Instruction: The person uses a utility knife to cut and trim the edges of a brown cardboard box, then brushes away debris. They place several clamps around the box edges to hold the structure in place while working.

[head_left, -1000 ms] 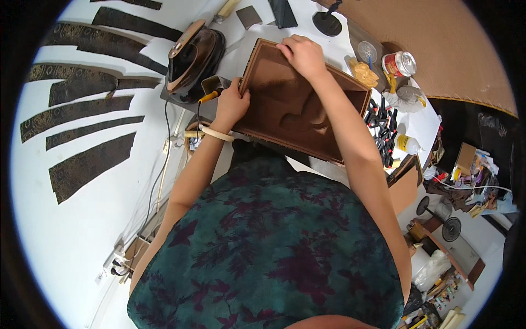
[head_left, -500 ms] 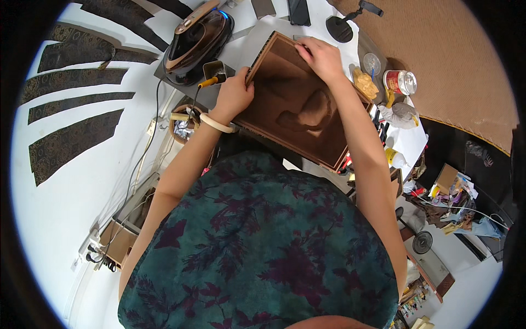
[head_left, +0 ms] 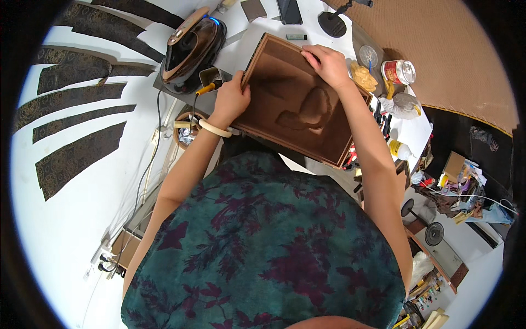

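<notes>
While the left hand grips the left wall of the brown box and the right hand clasps its far rim, at the near edge of the worktop, even pressure from both should best prevent twisting.

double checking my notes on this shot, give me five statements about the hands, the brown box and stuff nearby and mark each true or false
1. The left grip holds the brown box at its left side. True.
2. The right grip is on the phone. False: the right grip is at the far rim of the brown box.
3. The pale bangle is on the right wrist. False: the pale bangle is on the left.
4. The iron shows a blue light. True.
5. The red-and-white can is left of the brown box. False: the red-and-white can is right of it.
</notes>
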Tool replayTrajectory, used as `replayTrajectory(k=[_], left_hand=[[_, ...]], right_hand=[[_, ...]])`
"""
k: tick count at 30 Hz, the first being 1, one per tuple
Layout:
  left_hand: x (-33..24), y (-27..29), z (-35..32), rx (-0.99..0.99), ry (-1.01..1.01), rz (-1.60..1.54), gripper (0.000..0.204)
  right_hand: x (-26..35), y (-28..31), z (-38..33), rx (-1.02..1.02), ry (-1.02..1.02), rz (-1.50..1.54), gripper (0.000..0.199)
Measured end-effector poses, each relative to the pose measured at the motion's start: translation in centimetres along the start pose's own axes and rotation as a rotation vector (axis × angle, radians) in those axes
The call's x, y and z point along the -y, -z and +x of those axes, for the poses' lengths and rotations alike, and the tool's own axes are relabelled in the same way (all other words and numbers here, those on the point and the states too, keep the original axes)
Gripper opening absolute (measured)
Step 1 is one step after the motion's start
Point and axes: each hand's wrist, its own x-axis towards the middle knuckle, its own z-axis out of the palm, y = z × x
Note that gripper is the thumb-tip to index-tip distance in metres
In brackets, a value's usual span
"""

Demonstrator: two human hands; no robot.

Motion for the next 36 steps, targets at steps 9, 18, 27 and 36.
replayTrajectory(k=[9, 18, 27, 36], left_hand=[[0.1, 0.4, 1.2, 0.133, -0.014, 0.189, 0.046], [-6.8, -1.5, 13.5, -0.188, -0.997, 0.251, 0.034], [-8.5, -4.1, 17.0, 0.179, -1.126, 0.504, 0.026], [-6.5, -4.3, 18.5, 0.234, -1.203, 0.48, 0.019]], right_hand=[[2.2, -1.7, 0.6, -0.092, -0.086, -0.16, 0.025], [-6.1, 10.0, -15.7, -0.002, -0.313, -0.401, 0.029], [-5.0, 10.7, -15.7, -0.114, -0.363, -0.14, 0.018], [-4.8, 12.0, -21.4, -0.297, -0.66, -0.176, 0.025]])
